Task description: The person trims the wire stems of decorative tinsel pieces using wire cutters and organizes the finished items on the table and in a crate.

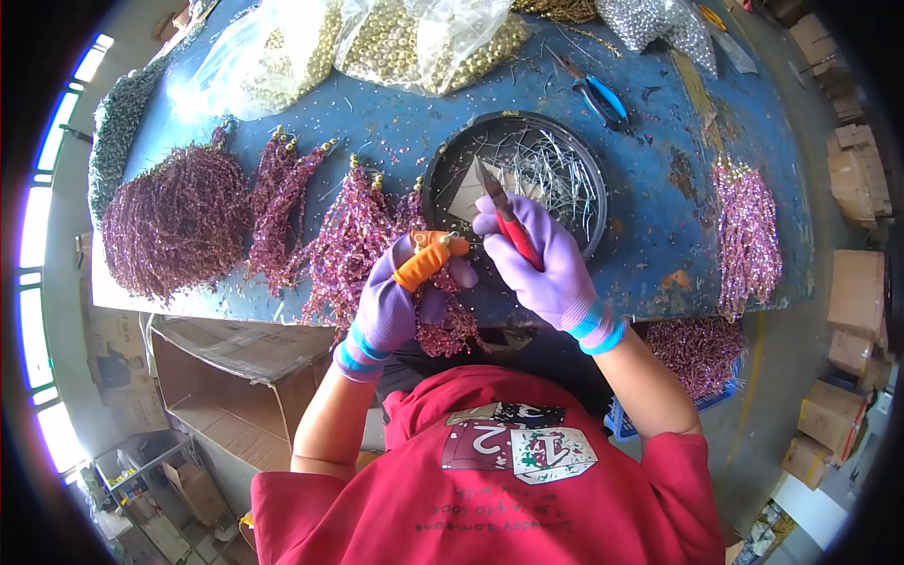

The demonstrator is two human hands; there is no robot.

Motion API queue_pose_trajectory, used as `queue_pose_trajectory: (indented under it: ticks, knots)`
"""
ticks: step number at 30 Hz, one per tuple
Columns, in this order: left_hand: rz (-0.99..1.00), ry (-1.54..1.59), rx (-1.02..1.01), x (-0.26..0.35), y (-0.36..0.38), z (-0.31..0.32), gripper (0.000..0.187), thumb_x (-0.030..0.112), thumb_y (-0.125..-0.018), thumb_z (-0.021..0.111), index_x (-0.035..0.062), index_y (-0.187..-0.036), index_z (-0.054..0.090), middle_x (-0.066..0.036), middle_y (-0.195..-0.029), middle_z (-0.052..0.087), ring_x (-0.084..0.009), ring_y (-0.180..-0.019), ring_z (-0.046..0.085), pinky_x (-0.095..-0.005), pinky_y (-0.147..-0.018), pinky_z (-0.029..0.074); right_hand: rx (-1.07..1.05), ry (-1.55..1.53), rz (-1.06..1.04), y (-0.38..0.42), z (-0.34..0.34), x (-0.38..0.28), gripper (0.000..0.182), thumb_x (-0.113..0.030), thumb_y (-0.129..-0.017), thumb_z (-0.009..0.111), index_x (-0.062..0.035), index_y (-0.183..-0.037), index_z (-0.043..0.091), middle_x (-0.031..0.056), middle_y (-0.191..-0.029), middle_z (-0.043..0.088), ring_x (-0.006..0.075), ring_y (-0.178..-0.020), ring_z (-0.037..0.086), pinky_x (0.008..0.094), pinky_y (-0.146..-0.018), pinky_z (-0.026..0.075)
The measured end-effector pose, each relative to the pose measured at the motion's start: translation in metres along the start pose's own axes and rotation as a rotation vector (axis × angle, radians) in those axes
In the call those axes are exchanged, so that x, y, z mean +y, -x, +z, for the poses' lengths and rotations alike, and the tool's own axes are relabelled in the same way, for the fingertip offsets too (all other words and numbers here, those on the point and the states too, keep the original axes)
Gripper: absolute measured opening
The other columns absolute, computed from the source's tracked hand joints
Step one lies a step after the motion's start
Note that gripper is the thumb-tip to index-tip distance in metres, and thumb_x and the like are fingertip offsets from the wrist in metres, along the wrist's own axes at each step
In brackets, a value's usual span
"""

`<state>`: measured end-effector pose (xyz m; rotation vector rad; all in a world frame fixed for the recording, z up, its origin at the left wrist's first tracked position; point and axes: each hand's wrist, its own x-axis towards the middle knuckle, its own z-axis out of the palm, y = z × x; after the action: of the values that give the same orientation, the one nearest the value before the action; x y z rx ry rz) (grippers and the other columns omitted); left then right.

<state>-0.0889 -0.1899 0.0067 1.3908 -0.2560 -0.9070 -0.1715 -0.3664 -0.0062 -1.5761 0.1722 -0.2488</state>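
My left hand [400,287], in a purple glove with orange finger covers, is closed in a pinch on a pink beaded tassel [450,330]. The tassel's strands hang below the fingers toward the table's front edge. My right hand [551,268], also gloved in purple, grips pliers [516,235] with red handles, their jaws pointing up and away from me. Behind the hands sits a round black tray [603,193] holding cut wire pieces [551,174] and a pale card [476,193]. More pink tassels [348,226] lie just left of my left hand.
Bunches of purple-pink tassels [174,221] lie at the left, another bundle [749,235] at the right. Bags of gold beads [414,42] and silver beads [650,24] stand at the back, near blue-handled pliers [603,99]. An open cardboard box [235,377] and a blue crate [621,424] are below the table.
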Motion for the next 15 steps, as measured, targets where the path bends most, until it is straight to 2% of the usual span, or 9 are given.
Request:
queue_pose_trajectory:
  ticks: [3,5,7,9,11,13,15]
  knots:
    - [-0.028,0.045,-0.013,-0.003,0.001,-0.002,0.029,0.025,-0.099,0.045,0.0026,-0.11,0.06,-0.005,-0.083,0.065,-0.0052,-0.045,0.043,-0.0201,-0.044,0.034,-0.022,-0.057,0.027,-0.003,0.01,0.004,0.024,-0.001,-0.089,0.054,-0.0021,-0.113,0.054,0.0001,-0.1,0.059,0.0083,-0.092,0.055,0.0249,-0.087,0.044]
    - [0.129,-0.105,-0.022,-0.01,0.0,-0.001,0.031,0.026,-0.099,0.042,0.0,-0.109,0.056,-0.01,-0.08,0.063,-0.0051,-0.042,0.038,-0.0203,-0.04,0.031,-0.038,-0.12,0.068,-0.005,0.017,-0.002,0.025,-0.001,-0.089,0.054,-0.0025,-0.114,0.053,0.0006,-0.099,0.059,0.0071,-0.089,0.055,0.0241,-0.084,0.045]
    - [0.064,-0.067,-0.007,-0.005,0.001,0.002,0.03,0.026,-0.099,0.043,0.0006,-0.108,0.057,-0.009,-0.078,0.063,-0.0053,-0.042,0.039,-0.0205,-0.041,0.032,-0.054,-0.225,0.159,-0.006,0.021,-0.001,0.025,-0.002,-0.09,0.054,-0.0035,-0.115,0.053,-0.0004,-0.094,0.057,0.0052,-0.082,0.053,0.0229,-0.079,0.045]
    - [-0.001,-0.028,0.011,-0.001,0.002,0.002,0.03,0.027,-0.099,0.043,0.0012,-0.106,0.057,-0.008,-0.077,0.063,-0.0055,-0.043,0.04,-0.0207,-0.042,0.032,-0.052,-0.182,0.117,-0.006,0.023,0.004,0.025,-0.004,-0.09,0.055,-0.0037,-0.114,0.053,-0.0016,-0.09,0.056,0.0047,-0.076,0.052,0.0233,-0.074,0.046]
    - [-0.033,-0.083,-0.023,0.0,0.002,0.0,0.028,0.027,-0.098,0.045,0.0031,-0.103,0.058,-0.005,-0.073,0.061,-0.0055,-0.045,0.041,-0.0212,-0.042,0.032,-0.018,0.115,-0.149,-0.009,0.019,0.011,0.022,-0.004,-0.09,0.054,-0.0033,-0.112,0.054,-0.0011,-0.088,0.057,0.0056,-0.076,0.054,0.0256,-0.072,0.047]
    - [-0.103,-0.083,-0.08,0.0,-0.001,-0.008,0.024,0.024,-0.097,0.046,0.0052,-0.1,0.059,-0.003,-0.073,0.059,-0.0044,-0.049,0.043,-0.0198,-0.045,0.032,-0.051,0.161,-0.183,-0.01,0.015,0.007,0.022,-0.004,-0.089,0.055,-0.0032,-0.11,0.054,0.0014,-0.088,0.058,0.0083,-0.077,0.057,0.027,-0.073,0.048]
    - [0.086,-0.208,-0.2,-0.002,-0.005,-0.011,0.013,0.013,-0.093,0.053,0.0044,-0.099,0.061,-0.002,-0.074,0.058,-0.0076,-0.056,0.05,-0.0212,-0.051,0.038,-0.083,0.206,-0.214,-0.013,0.007,-0.001,0.022,-0.003,-0.087,0.055,-0.003,-0.109,0.055,0.0039,-0.088,0.06,0.011,-0.078,0.059,0.0283,-0.073,0.048]
